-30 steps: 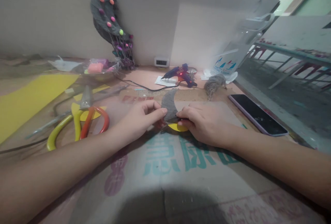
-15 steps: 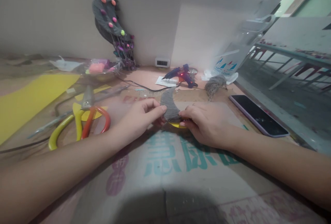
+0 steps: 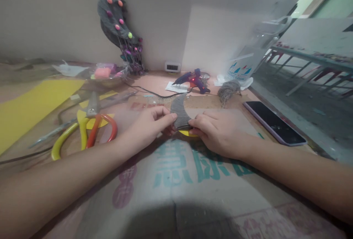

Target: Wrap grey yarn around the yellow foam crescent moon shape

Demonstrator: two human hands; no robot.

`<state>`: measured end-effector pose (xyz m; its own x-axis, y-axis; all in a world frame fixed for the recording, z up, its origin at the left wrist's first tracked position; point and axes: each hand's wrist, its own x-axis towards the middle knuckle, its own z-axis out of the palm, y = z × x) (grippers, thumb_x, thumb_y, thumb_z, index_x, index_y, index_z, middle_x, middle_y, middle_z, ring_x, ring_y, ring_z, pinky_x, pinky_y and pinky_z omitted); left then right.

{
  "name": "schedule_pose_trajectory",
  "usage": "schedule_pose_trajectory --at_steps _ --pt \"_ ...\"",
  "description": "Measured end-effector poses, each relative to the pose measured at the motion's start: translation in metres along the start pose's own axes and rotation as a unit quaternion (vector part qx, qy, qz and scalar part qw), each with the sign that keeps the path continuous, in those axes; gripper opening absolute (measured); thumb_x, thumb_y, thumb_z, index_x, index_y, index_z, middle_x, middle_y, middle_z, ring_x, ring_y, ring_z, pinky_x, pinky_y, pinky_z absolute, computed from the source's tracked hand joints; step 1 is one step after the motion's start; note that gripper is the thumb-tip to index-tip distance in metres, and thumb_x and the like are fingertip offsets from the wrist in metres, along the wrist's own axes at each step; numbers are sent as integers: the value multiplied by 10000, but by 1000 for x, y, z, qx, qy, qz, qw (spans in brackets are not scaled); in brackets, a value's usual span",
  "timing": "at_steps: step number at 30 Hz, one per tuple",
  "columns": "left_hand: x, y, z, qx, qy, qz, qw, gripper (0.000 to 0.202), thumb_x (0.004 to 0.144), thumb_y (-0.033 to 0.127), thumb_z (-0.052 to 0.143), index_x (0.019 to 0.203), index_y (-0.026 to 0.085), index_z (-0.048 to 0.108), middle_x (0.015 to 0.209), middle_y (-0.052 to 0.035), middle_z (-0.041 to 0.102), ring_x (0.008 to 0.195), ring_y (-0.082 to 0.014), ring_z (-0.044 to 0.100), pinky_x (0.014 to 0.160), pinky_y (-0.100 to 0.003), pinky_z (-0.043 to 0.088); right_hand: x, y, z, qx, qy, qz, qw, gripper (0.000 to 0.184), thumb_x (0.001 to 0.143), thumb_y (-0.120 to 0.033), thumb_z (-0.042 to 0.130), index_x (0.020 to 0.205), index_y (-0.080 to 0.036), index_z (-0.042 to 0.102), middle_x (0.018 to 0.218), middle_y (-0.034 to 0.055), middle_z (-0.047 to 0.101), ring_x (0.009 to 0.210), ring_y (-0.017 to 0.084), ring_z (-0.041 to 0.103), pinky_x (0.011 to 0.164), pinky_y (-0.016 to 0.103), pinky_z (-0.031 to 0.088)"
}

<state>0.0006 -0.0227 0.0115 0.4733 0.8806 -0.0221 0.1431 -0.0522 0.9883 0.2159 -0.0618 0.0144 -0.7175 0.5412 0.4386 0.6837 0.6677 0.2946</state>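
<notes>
A crescent cutout (image 3: 180,112) wrapped in grey yarn stands tilted up between my hands. Its lower end shows bare yellow under the wrapped part. My left hand (image 3: 154,122) pinches the crescent at its left edge, thumb in front. At the lower right edge, my right hand (image 3: 213,128) has thumb and index finger closed on the grey yarn, where a strand seems to run along the border of the wrapping. The right fingertips partly cover the yellow end. Beyond the hands lies a loose bundle of grey yarn (image 3: 228,91).
Scissors (image 3: 88,130) with yellow and red handles lie left, near yellow sheet material (image 3: 41,103). A glue gun (image 3: 193,80) with a lit red light stands behind. A phone (image 3: 274,123) lies right, near the table edge. A decorated grey crescent (image 3: 113,20) leans on the wall.
The view has shifted very slightly. My right fingers have moved a little at the crescent's lower edge; both hands keep their hold.
</notes>
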Motion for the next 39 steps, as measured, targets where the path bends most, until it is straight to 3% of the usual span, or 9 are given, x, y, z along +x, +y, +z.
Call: schedule_pose_trajectory --at_steps 6,11,27,39 --pt "3 -3 0 2 0 16 1000 285 843 369 603 650 170 534 593 44 609 566 -91 549 572 -206 404 3 -3 -4 31 12 57 998 209 944 -243 431 895 -170 621 726 35 654 649 150 559 557 263 307" --pt "1 -4 -1 10 7 28 1000 298 850 392 592 659 171 533 606 36 609 587 -100 542 590 -219 400 7 -6 -11 48 -17 116 992 182 907 -244 466 911 -169 632 728 44 671 626 158 571 543 261 316" --pt "4 -5 -2 72 11 43 996 318 848 421 571 646 180 525 604 42 573 576 -106 501 579 -228 371 9 -12 -8 7 12 58 998 175 922 -220 467 857 -151 615 677 32 633 616 160 542 551 281 276" --pt "5 -5 0 65 19 26 997 296 835 398 574 637 186 518 604 27 585 576 -115 506 569 -229 380 9 -11 -9 -35 -6 20 999 269 974 -256 409 855 -151 626 658 19 597 622 155 513 546 294 219"
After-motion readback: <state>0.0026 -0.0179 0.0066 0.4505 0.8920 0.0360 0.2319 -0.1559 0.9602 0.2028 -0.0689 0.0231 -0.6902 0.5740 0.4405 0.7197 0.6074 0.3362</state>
